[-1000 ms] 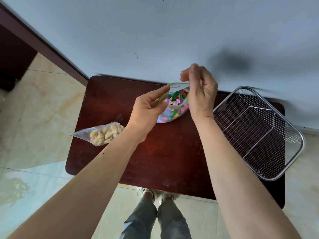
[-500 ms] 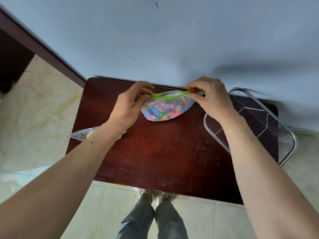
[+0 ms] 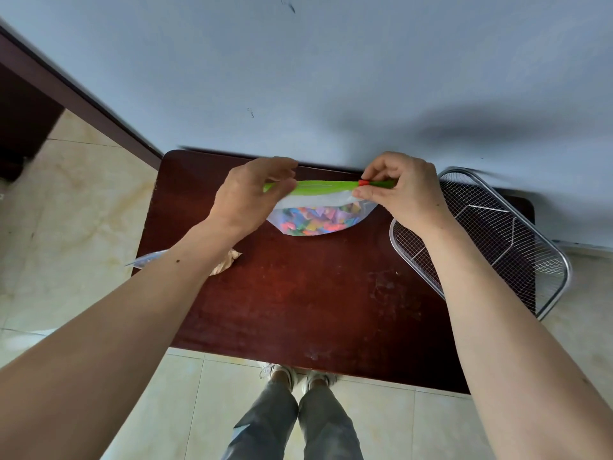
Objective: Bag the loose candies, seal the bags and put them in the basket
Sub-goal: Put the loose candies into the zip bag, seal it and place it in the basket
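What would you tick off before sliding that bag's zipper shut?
1. Left hand pinching one end of the green zip strip: ok.
2. Right hand pinching the end with the red slider: ok.
3. Strip pulled straight between the hands: ok.
4. Colourful candies sitting below the strip, clear of the seal: ok.
5. Strip already closed along its length: cannot tell.
6. Wire basket within view beside the right arm, nothing seen inside: ok.
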The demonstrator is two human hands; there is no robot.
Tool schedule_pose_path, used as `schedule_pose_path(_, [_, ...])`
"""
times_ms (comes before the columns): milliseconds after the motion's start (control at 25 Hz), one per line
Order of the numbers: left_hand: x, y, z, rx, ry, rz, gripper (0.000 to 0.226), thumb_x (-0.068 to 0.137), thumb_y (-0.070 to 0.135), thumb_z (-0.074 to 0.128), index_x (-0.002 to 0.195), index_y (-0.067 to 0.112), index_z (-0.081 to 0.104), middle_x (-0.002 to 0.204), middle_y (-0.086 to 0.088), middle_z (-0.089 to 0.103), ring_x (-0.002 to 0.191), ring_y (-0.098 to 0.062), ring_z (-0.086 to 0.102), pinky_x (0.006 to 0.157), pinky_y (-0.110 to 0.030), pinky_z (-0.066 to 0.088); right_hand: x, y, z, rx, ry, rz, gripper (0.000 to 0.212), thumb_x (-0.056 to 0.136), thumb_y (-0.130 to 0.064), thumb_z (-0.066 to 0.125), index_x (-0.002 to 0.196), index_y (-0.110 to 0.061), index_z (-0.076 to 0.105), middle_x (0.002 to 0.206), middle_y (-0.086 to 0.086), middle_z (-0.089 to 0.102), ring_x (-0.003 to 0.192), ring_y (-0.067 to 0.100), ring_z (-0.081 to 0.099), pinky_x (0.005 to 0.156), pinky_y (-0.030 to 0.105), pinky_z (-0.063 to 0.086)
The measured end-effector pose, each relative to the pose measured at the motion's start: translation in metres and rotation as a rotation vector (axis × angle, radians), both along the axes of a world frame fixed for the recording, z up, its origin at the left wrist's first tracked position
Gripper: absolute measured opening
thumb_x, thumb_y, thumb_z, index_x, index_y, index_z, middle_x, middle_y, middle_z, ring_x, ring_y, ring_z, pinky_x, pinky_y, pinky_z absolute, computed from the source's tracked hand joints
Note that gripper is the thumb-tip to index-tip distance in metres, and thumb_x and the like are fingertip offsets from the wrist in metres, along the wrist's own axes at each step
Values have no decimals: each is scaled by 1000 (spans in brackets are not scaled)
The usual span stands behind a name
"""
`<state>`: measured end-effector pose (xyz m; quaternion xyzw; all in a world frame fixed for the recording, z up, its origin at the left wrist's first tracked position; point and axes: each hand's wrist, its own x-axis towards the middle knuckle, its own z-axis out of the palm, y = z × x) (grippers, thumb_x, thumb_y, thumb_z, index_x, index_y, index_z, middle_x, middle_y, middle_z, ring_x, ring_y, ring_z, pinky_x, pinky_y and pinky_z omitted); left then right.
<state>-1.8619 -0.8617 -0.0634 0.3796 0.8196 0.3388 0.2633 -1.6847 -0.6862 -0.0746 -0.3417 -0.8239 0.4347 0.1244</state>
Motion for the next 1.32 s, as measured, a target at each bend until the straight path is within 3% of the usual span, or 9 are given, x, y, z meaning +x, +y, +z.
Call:
schedule_pose_path(120, [19, 25, 10, -56, 47, -137, 34, 81, 37, 66, 113, 27, 71, 114, 9, 73, 108, -10, 66, 97, -39, 51, -2, -4, 2, -41, 43, 24, 21, 65, -19, 87, 81, -14, 74, 75, -1, 73, 67, 4, 65, 64, 11, 46])
schedule_pose_path(240, [32, 47, 11, -79, 44, -191, 35, 78, 40, 61, 110, 33, 71, 109, 13, 75, 106, -10, 67, 92, -40, 52, -1, -4, 3, -107, 71, 27, 23, 70, -12, 84, 92, -13, 77, 86, -2, 75, 76, -5, 66, 71, 8, 46])
schedule_pose_path(360, [36, 58, 6, -90, 31, -186, 31, 80, 39, 61, 108, 32, 72, 103, 11, 76, 103, -12, 68, 89, -41, 53, 5, 1, 7, -145, 70, 35, 25, 71, -3, 81, 92, -12, 71, 92, 2, 76, 83, 0, 71, 76, 16, 52])
schedule_pose_path(520, [41, 64, 5, -103, 50, -171, 33, 76, 46, 55, 98, 33, 76, 100, 8, 77, 99, -16, 68, 84, -42, 54, 8, 1, 11, -155, 69, -18, 32, 66, -1, 83, 84, -7, 58, 83, 4, 73, 72, 1, 72, 66, 15, 54])
schedule_pose_path(880, [-7, 15, 1, -165, 61, -46, 16, 86, 27, 68, 98, 23, 77, 100, 2, 77, 98, -14, 69, 89, -37, 53, 19, 7, 1, -135, 67, -82, 35, 65, -4, 86, 73, -19, 55, 81, -2, 71, 71, 3, 72, 66, 16, 54])
schedule_pose_path(1040, [-20, -9, -8, -172, -36, 158, 16, 87, 22, 67, 100, 20, 77, 90, 0, 74, 65, 12, 60, 69, -20, 50, 19, 9, -4, -109, 54, -134, 30, 65, -5, 85, 79, -15, 59, 85, 3, 72, 71, 4, 72, 67, 14, 53])
schedule_pose_path(1120, [-16, -11, -11, -128, -122, 250, 14, 88, 19, 66, 99, 18, 75, 81, 3, 69, 46, 11, 53, 56, -22, 46, 18, 8, -7, -103, 62, -150, 30, 66, -6, 84, 82, -16, 61, 88, 3, 72, 71, 4, 72, 69, 15, 53])
schedule_pose_path(1240, [-8, -11, -14, -29, -272, 369, 14, 90, 16, 64, 102, 13, 70, 73, 6, 61, 51, 5, 53, 44, -13, 41, 20, 2, -15, -183, 68, -167, 38, 65, -13, 86, 96, -20, 64, 98, -2, 72, 81, 7, 72, 79, 24, 56])
schedule_pose_path(1320, [-4, -15, -18, 8, -337, 377, 16, 88, 15, 68, 105, 13, 68, 77, 5, 61, 57, 3, 53, 45, -5, 38, 26, -2, -21, -256, 23, -154, 47, 60, -24, 89, 101, -23, 66, 101, -8, 73, 92, 9, 71, 86, 29, 55])
